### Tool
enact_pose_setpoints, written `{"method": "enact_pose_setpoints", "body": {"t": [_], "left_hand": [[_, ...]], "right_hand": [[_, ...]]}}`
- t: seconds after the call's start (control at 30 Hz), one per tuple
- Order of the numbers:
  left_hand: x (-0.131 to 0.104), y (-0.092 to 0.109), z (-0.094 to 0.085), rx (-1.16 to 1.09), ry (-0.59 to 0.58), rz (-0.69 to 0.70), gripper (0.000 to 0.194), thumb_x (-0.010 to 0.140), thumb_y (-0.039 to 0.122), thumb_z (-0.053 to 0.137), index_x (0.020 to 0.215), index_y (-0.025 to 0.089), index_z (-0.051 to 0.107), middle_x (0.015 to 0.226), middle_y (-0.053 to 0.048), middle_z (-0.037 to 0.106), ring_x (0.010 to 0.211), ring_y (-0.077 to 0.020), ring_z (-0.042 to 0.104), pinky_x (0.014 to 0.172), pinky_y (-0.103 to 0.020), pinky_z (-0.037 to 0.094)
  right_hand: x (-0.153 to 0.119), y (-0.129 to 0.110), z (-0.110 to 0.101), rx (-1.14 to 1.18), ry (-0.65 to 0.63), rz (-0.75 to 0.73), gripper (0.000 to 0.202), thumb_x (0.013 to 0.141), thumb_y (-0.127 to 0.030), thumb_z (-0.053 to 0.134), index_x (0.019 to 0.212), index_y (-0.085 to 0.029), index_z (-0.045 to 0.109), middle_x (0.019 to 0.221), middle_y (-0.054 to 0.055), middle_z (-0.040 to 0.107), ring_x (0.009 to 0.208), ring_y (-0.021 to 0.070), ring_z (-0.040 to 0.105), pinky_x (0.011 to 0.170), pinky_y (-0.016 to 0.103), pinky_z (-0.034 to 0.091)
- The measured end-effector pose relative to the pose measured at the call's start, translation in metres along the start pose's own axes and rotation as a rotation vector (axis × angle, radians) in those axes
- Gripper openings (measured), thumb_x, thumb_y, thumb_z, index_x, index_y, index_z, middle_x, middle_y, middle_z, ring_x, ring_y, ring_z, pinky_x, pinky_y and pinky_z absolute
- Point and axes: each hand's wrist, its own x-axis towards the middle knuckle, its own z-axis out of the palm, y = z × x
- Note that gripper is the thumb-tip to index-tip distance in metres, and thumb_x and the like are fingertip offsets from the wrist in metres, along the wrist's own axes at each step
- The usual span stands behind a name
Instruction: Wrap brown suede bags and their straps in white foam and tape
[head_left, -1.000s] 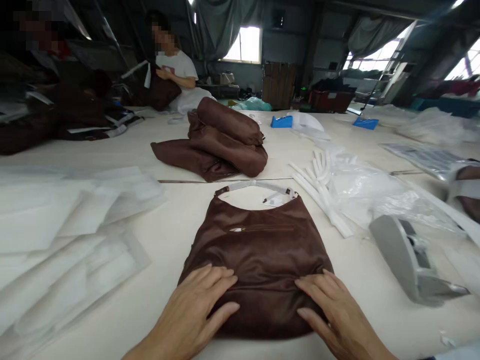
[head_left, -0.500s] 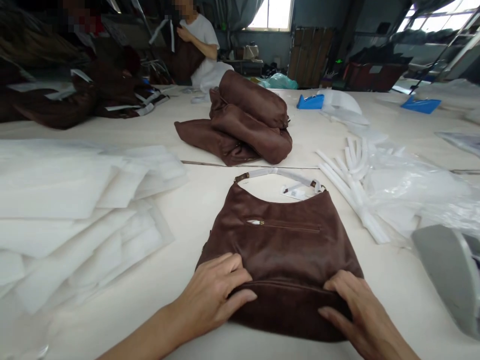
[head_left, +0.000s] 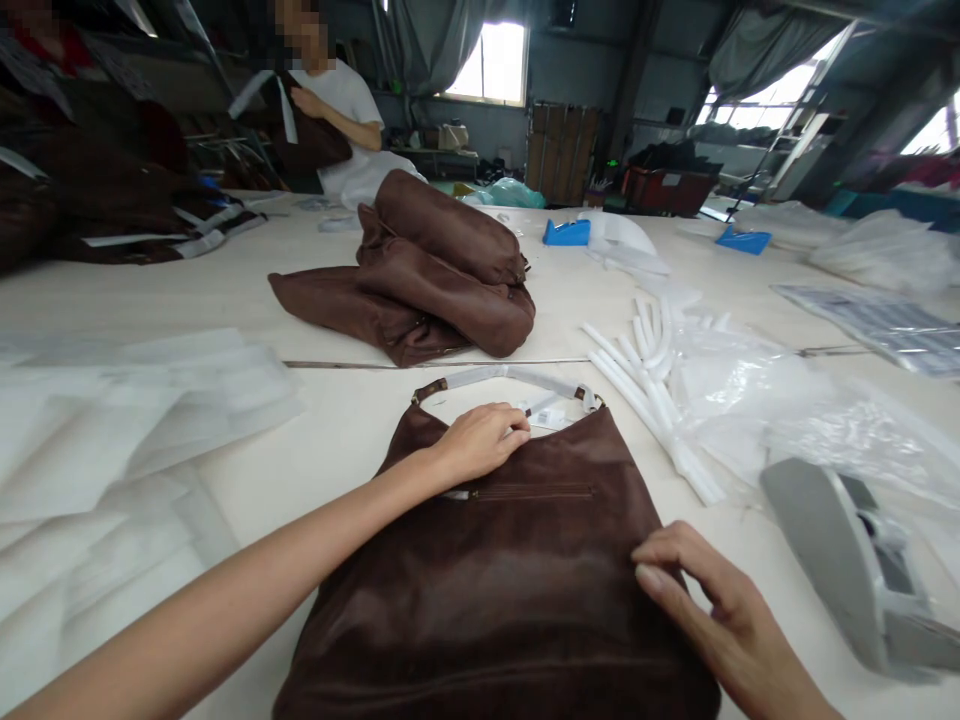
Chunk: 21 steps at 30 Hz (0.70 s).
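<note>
A dark brown leather handbag lies on the white table in front of me. It has a zipped pocket across its upper part and a handle wrapped in white. My left hand reaches over the bag, with its fingers curled on the bag's top edge. A white tag lies just beyond those fingers. By the bag's right side is my right hand, thumb and forefinger slightly apart, their tips touching the leather. The bag's lower end runs out of view.
Beyond it, brown bags are piled up. White sheets spread at left. White tubes, clear plastic and a grey device lie at right. Blue tape dispensers stand farther back. A person holds a brown bag at the back.
My left hand has left the bag's lower fold and moved up to its top edge. The lower fold has flattened out toward me. My right hand has loosened at the right side.
</note>
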Motion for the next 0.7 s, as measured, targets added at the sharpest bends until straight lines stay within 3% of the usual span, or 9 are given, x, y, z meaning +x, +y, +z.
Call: {"method": "enact_pose_setpoints", "body": {"t": [0.13,0.27,0.37,0.47,0.53,0.63,0.7], "left_hand": [[0.058,-0.005,0.020,0.058,0.026,-0.009,0.025,0.092,0.022,0.046,0.107,0.020,0.067,0.113,-0.008,0.067,0.111,-0.0256,0.060,0.097,-0.036,0.047],[0.106,-0.013,0.032,0.124,0.060,-0.023,0.039,0.091,0.015,0.044,0.127,0.016,0.058,0.133,-0.013,0.059,0.126,-0.0282,0.051,0.108,-0.042,0.040],[0.133,-0.019,0.038,0.156,0.058,-0.011,0.048,0.089,0.010,0.041,0.137,0.014,0.050,0.143,-0.015,0.053,0.133,-0.0297,0.045,0.111,-0.047,0.036],[0.151,-0.018,0.043,0.170,0.014,0.085,0.055,0.089,0.010,0.042,0.143,0.019,0.044,0.150,-0.010,0.046,0.140,-0.0273,0.038,0.114,-0.047,0.032],[0.158,-0.014,0.045,0.173,-0.036,0.179,0.051,0.089,0.012,0.046,0.138,0.024,0.050,0.146,-0.006,0.052,0.135,-0.0239,0.044,0.111,-0.041,0.036],[0.164,-0.006,0.042,0.185,-0.090,0.294,0.032,0.088,0.017,0.052,0.116,0.025,0.065,0.120,-0.002,0.069,0.111,-0.0191,0.061,0.095,-0.030,0.046],[0.163,-0.002,0.033,0.208,-0.081,0.336,0.022,0.087,0.021,0.055,0.105,0.024,0.067,0.106,-0.002,0.072,0.097,-0.0188,0.065,0.084,-0.027,0.048]], "right_hand": [[0.067,0.030,-0.004,0.066,0.282,0.199,0.034,0.085,-0.052,0.058,0.099,-0.022,0.067,0.101,0.008,0.068,0.092,0.0230,0.065,0.082,0.034,0.051],[0.140,0.058,0.000,0.080,0.332,0.276,0.038,0.080,-0.048,0.055,0.100,-0.018,0.066,0.105,0.012,0.069,0.098,0.0268,0.064,0.093,0.039,0.047],[0.178,0.067,0.002,0.093,0.331,0.292,0.037,0.078,-0.044,0.057,0.102,-0.018,0.066,0.106,0.012,0.070,0.102,0.0277,0.064,0.094,0.040,0.045],[0.197,0.072,0.004,0.152,0.264,0.304,0.035,0.070,-0.040,0.065,0.098,-0.018,0.068,0.094,0.008,0.072,0.091,0.0264,0.066,0.084,0.037,0.048],[0.200,0.073,0.005,0.209,0.210,0.299,0.034,0.066,-0.038,0.068,0.093,-0.018,0.069,0.082,0.005,0.071,0.081,0.0241,0.065,0.075,0.034,0.049],[0.196,0.073,0.006,0.297,0.200,0.292,0.038,0.062,-0.038,0.067,0.093,-0.017,0.068,0.079,0.003,0.069,0.077,0.0216,0.064,0.069,0.031,0.047],[0.191,0.070,0.003,0.347,0.224,0.293,0.042,0.060,-0.036,0.067,0.097,-0.017,0.066,0.081,0.003,0.069,0.077,0.0203,0.062,0.070,0.030,0.047]]}}
